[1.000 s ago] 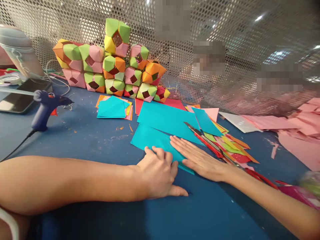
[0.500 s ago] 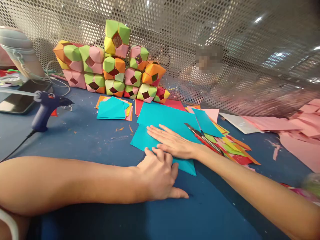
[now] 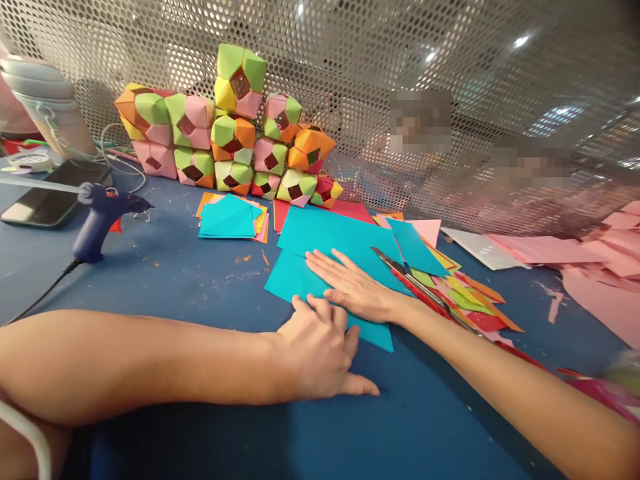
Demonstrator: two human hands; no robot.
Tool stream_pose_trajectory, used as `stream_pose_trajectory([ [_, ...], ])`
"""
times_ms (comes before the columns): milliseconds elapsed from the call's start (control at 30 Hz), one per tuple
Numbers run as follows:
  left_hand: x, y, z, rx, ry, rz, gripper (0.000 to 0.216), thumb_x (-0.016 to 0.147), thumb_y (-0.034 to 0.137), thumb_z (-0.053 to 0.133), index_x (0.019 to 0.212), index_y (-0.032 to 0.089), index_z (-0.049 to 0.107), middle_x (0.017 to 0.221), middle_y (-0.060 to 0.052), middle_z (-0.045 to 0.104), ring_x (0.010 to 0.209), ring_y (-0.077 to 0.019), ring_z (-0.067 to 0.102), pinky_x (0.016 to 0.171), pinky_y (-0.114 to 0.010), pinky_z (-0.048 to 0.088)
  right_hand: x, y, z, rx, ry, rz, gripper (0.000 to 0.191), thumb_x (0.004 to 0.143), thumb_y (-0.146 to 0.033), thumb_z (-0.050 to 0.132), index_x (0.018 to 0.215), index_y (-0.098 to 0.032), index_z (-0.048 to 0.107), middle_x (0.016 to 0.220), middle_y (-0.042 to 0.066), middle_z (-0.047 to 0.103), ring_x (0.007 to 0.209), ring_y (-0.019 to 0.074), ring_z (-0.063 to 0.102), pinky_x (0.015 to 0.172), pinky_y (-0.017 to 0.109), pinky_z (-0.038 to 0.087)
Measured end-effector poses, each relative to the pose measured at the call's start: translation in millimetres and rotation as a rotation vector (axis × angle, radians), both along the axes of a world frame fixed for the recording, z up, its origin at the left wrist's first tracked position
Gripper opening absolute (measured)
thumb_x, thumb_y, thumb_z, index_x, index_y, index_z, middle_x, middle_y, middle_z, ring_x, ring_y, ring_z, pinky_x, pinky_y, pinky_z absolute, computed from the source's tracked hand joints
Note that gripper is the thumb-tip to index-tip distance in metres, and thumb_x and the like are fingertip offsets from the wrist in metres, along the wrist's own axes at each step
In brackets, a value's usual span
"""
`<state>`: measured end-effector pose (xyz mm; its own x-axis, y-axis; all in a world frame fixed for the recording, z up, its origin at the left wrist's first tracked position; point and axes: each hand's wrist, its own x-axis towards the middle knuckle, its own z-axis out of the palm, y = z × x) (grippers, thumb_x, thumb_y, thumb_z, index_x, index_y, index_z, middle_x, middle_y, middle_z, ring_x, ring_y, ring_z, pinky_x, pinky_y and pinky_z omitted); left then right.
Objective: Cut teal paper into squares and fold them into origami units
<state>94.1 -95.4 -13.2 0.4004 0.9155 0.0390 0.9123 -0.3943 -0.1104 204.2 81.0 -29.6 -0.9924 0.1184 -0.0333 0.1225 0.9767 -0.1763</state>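
Observation:
A folded-looking blue paper sheet point(image 3: 285, 277) lies on the blue table, and its near corner points toward me. My right hand point(image 3: 357, 287) rests flat on this sheet, palm down with fingers stretched out. Just nearer, my left hand point(image 3: 320, 347) sits at the sheet's near edge. Its fingers are bent and slightly apart, with the thumb stretched out to the right on the table; their tips are partly hidden. Beyond is a larger blue sheet point(image 3: 330, 230). A red and black utility knife point(image 3: 420, 287), blade showing, lies beside my right wrist.
Folded paper blocks point(image 3: 233, 140) stand stacked against the perforated metal screen point(image 3: 350, 67). A glue gun point(image 3: 95, 223), a phone point(image 3: 50, 193) and a tumbler point(image 3: 55, 107) are at left. Paper stacks point(image 3: 227, 217), coloured scraps point(image 3: 475, 297) and pink sheets point(image 3: 600, 280) lie around.
My right hand has slid slightly to the right across the blue sheet. My left hand stays in place at the near edge. The whole view has shifted a little.

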Motion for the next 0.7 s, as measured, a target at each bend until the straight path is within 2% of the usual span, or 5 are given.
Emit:
stream_pose_trajectory([
  [267,-1,1,-2.1,0.038,-0.02,-0.008,0.078,0.088,0.071,0.029,0.13,0.011,0.055,0.116,-0.025,0.059,0.109,-0.047,0.055,0.076,-0.06,0.05,79,-6,-9.1,0.078,-0.037,-0.22,0.066,0.098,-0.057,0.024,0.153,-0.03,-0.001,0.161,0.004,0.006,0.147,0.0253,0.006,0.119,0.058,0.008],
  [400,-1,0,-3.5,0.063,-0.018,-0.01,0.077,0.088,0.07,0.029,0.128,0.011,0.057,0.115,-0.025,0.06,0.108,-0.047,0.055,0.075,-0.058,0.05,110,-10,-10.2,0.149,-0.063,-0.315,0.068,0.097,-0.055,0.028,0.153,-0.027,0.002,0.16,0.006,0.011,0.146,0.0257,0.009,0.118,0.058,0.012],
  [500,-1,0,-2.2,0.058,-0.019,-0.007,0.075,0.088,0.07,0.03,0.126,0.011,0.058,0.115,-0.025,0.06,0.108,-0.0472,0.055,0.074,-0.057,0.05,121,-16,-7.5,0.249,-0.061,-0.353,0.069,0.096,-0.058,0.032,0.153,-0.023,0.017,0.156,0.01,0.025,0.145,0.0274,0.02,0.117,0.059,0.015],
  [600,-1,-1,-1.1,0.062,-0.012,-0.001,0.074,0.089,0.069,0.031,0.126,0.011,0.058,0.115,-0.026,0.06,0.108,-0.0468,0.056,0.074,-0.056,0.05,113,-30,1.3,0.336,-0.01,-0.368,0.068,0.093,-0.061,0.035,0.143,-0.016,0.042,0.151,0.015,0.035,0.142,0.0313,0.027,0.116,0.062,0.016],
  [700,-1,-1,-3.1,0.092,-0.011,-0.003,0.072,0.089,0.068,0.032,0.125,0.011,0.06,0.113,-0.026,0.061,0.107,-0.0454,0.057,0.074,-0.055,0.049,92,-49,14.3,0.273,0.092,-0.301,0.061,0.096,-0.058,0.031,0.132,-0.015,0.054,0.152,0.015,0.034,0.141,0.0311,0.031,0.113,0.057,0.03],
])
